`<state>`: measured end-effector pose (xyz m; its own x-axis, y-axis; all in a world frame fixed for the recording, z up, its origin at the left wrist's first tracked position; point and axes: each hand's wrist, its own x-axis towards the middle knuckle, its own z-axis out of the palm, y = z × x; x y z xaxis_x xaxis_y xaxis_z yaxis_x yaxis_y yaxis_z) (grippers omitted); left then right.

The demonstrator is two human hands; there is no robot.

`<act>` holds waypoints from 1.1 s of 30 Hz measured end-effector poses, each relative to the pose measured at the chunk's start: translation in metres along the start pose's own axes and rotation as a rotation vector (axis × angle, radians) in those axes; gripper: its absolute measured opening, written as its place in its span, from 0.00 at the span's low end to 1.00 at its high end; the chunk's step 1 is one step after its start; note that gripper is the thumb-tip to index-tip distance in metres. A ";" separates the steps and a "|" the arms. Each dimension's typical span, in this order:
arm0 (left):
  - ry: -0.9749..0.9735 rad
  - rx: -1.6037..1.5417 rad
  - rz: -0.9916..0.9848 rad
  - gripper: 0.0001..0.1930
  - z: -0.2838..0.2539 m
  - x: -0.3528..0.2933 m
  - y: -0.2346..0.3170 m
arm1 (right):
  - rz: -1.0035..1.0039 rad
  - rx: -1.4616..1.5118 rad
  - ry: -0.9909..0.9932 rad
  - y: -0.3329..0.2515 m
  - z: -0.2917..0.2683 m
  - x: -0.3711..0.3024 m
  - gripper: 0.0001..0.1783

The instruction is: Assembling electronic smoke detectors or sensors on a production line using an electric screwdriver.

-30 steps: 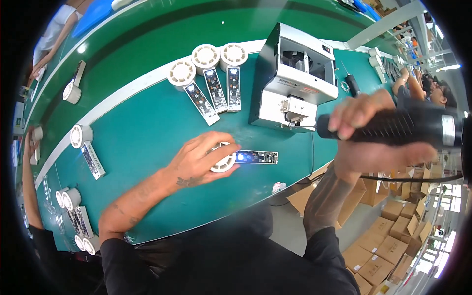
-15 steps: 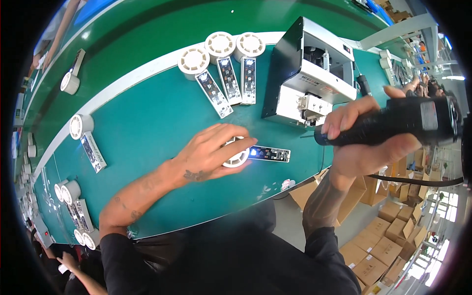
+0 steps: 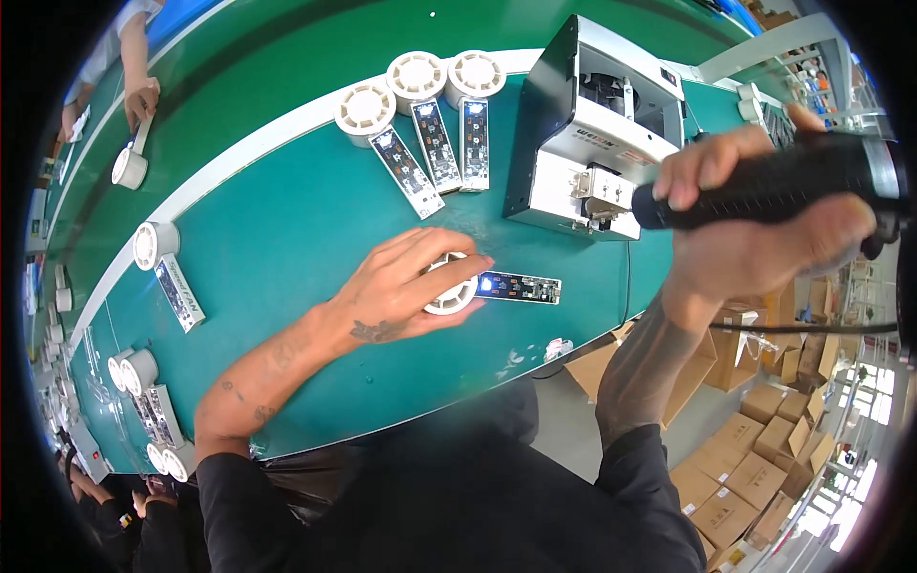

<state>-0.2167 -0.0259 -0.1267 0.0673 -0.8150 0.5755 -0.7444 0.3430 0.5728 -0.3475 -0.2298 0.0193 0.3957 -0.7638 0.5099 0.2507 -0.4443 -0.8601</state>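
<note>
My left hand (image 3: 406, 285) is closed round the round white head of a handheld fan (image 3: 447, 298), which lies on the green bench. The fan's handle points right, its circuit board bare, with a bluish-white light glowing near the head. My right hand (image 3: 755, 205) grips a black electric screwdriver (image 3: 764, 186) with a cable at its rear. Its front end reaches toward the silver front of a screw feeder (image 3: 592, 143); whether the bit touches the feeder I cannot tell. Three similar fans (image 3: 420, 76) stand side by side beyond my left hand, their boards facing up.
A single fan (image 3: 179, 291) lies at the left, and several more (image 3: 143, 372) are grouped nearer me. Across the white bench edging, a co-worker's hand (image 3: 141, 95) is at another fan (image 3: 131, 168). Cardboard boxes (image 3: 740, 477) cover the floor at the lower right.
My right hand has moved the screwdriver up and to the right, toward the feeder's level. My left hand stays on the fan. A co-worker's hand has come to the fan at the far left.
</note>
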 end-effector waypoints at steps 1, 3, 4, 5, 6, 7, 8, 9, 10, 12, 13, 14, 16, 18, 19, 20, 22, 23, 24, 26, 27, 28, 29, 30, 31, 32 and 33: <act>0.000 0.001 -0.004 0.23 -0.001 -0.001 0.001 | -0.056 -0.067 -0.015 0.004 0.006 0.003 0.53; 0.002 0.003 -0.009 0.23 -0.001 -0.003 0.001 | -0.089 -0.126 -0.038 0.014 0.014 0.003 0.51; 0.007 0.010 -0.002 0.23 -0.001 -0.002 0.001 | -0.072 -0.108 -0.037 0.012 0.014 0.003 0.49; 0.013 0.018 0.005 0.23 -0.002 -0.001 0.002 | -0.075 -0.108 -0.039 0.010 0.014 0.002 0.49; 0.017 0.019 0.006 0.23 -0.003 -0.002 0.002 | -0.041 -0.081 -0.016 0.009 0.014 -0.002 0.49; 0.012 0.020 0.004 0.23 -0.001 -0.002 0.002 | -0.003 -0.056 0.008 0.008 0.012 -0.005 0.48; 0.008 0.020 0.002 0.23 0.000 -0.002 0.001 | 0.033 -0.021 0.022 0.007 0.011 -0.008 0.49; 0.008 0.017 0.000 0.23 0.000 -0.001 0.000 | 0.035 -0.024 0.021 0.007 0.007 -0.011 0.49; 0.000 0.023 -0.006 0.23 -0.001 -0.002 0.000 | 0.086 0.012 0.019 0.008 0.003 -0.018 0.50; -0.008 0.025 -0.020 0.23 -0.001 -0.003 0.000 | 0.166 0.100 0.023 0.005 -0.003 -0.034 0.53; -0.010 0.028 -0.015 0.23 -0.002 -0.002 0.001 | 0.158 0.113 0.005 0.006 -0.009 -0.040 0.54; -0.012 0.031 -0.010 0.24 -0.001 -0.002 0.001 | 0.167 0.087 0.018 0.004 -0.012 -0.048 0.55; -0.014 0.022 -0.019 0.24 0.000 -0.004 0.001 | 0.195 0.176 0.035 0.005 -0.016 -0.061 0.55; -0.019 0.013 -0.023 0.25 0.001 -0.004 -0.001 | 0.195 0.179 0.034 0.007 -0.019 -0.067 0.55; -0.014 0.006 -0.022 0.25 0.001 -0.004 -0.002 | 0.189 0.187 0.028 0.008 -0.018 -0.069 0.55; -0.009 -0.002 -0.021 0.25 0.001 -0.004 -0.002 | 0.193 0.188 0.030 0.007 -0.016 -0.069 0.55; -0.013 -0.003 -0.022 0.25 0.001 -0.004 -0.002 | 0.233 0.155 0.201 0.002 -0.008 -0.068 0.61; -0.014 -0.002 -0.021 0.26 0.000 -0.004 -0.002 | 0.234 0.157 0.200 0.004 -0.008 -0.068 0.61; -0.014 -0.001 -0.023 0.26 -0.001 -0.004 -0.002 | 0.262 0.149 0.196 0.006 -0.009 -0.070 0.61; -0.025 -0.006 -0.012 0.26 -0.001 -0.004 -0.001 | 0.291 0.139 0.190 0.006 -0.009 -0.070 0.61; -0.024 -0.006 -0.014 0.26 0.000 -0.004 -0.001 | 0.276 0.117 0.214 0.004 -0.008 -0.070 0.61; -0.016 -0.010 -0.018 0.26 0.000 -0.004 -0.001 | 0.262 0.098 0.237 0.004 -0.007 -0.071 0.61; -0.008 -0.013 -0.022 0.26 0.001 -0.004 -0.002 | 0.265 0.099 0.234 0.005 -0.007 -0.073 0.61; -0.007 -0.011 -0.026 0.26 0.001 -0.005 -0.002 | 0.262 0.182 0.216 0.006 -0.009 -0.075 0.61; -0.008 -0.008 -0.023 0.25 0.001 -0.005 -0.003 | 0.258 0.264 0.199 0.008 -0.012 -0.076 0.60; -0.009 -0.005 -0.021 0.24 0.001 -0.005 -0.003 | 0.237 0.289 0.182 0.009 -0.014 -0.077 0.60; -0.010 -0.004 -0.024 0.24 0.000 -0.005 -0.003 | 0.240 0.291 0.181 0.010 -0.015 -0.078 0.60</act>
<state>-0.2154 -0.0226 -0.1316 0.0787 -0.8276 0.5557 -0.7400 0.3250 0.5888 -0.3888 -0.1816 -0.0289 0.3184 -0.9110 0.2620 0.4192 -0.1126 -0.9009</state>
